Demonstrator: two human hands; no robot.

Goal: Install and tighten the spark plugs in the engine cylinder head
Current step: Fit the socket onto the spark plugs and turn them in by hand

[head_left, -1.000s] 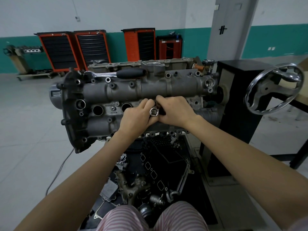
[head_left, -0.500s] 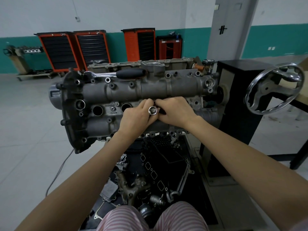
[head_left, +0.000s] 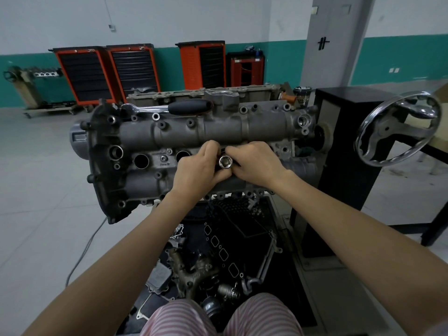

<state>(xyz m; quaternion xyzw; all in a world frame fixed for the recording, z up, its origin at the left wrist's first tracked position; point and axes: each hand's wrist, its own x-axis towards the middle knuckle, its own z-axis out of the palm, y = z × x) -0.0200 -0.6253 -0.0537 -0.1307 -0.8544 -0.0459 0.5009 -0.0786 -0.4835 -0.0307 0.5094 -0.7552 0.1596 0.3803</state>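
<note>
Two hands hold a socket at an engine cylinder head.
Left hand (head_left: 198, 169) and right hand (head_left: 257, 163) meet, fingers curled around a chrome socket (head_left: 225, 162) between them, against the cylinder head (head_left: 169, 139). Farther back, a ratchet (head_left: 169, 107) lies on top.

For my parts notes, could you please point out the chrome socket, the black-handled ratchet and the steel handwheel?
chrome socket (head_left: 225, 162), head view, open end.
black-handled ratchet (head_left: 188, 107), head view, black grip.
steel handwheel (head_left: 397, 128), head view, hub.
</note>
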